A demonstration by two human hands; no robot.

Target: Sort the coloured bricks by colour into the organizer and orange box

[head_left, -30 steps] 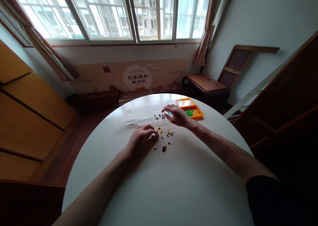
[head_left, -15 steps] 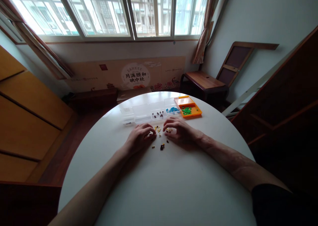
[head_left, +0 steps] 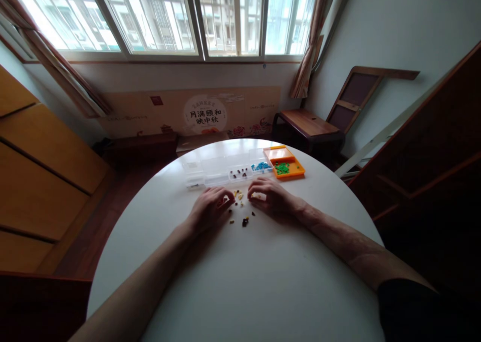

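Between two hands (head_left: 206, 202) (head_left: 273, 195) — loose yellow pieces (head_left: 241, 196); beyond, one orange box (head_left: 294, 173).

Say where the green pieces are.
In the head view, the green pieces lie in the orange box, right of the blue pieces, beyond the right hand.

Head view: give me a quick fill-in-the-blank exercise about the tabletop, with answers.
1. The left hand and right hand flank loose pieces on a table coloured ____.
2. Green pieces lie in a tray coloured ____.
3. Beside that tray, a clear compartment holds small pieces coloured ____.
Missing words: white; orange; blue.
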